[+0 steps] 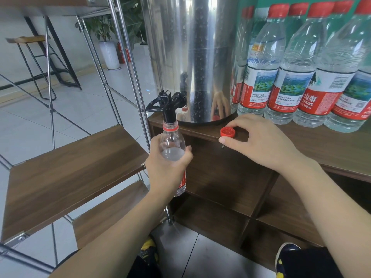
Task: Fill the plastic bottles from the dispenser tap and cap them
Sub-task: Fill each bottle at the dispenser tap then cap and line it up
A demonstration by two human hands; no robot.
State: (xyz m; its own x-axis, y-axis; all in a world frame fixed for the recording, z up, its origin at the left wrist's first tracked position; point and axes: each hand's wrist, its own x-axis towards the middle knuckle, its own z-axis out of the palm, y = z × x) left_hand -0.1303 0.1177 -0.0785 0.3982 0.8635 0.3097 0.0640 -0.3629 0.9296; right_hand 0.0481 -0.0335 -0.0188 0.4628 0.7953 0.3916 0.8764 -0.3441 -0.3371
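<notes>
under the tap (168, 106), left hand (167, 167) clamped round the bottle (172, 149), mouth at the spout. right hand (259, 140) rests on the shelf (331, 145), fingers loosely curled beside the ribbed red cap (227, 132), apparently holding nothing. thin clear plastic, likely dents and slips when wet; grip mid-body.

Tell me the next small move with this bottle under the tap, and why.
Probably pick up the red cap with the right hand, whose fingers already rest around it on the shelf top. The water line sits high in the open bottle that the left hand grips under the tap, so capping seems near.
</notes>
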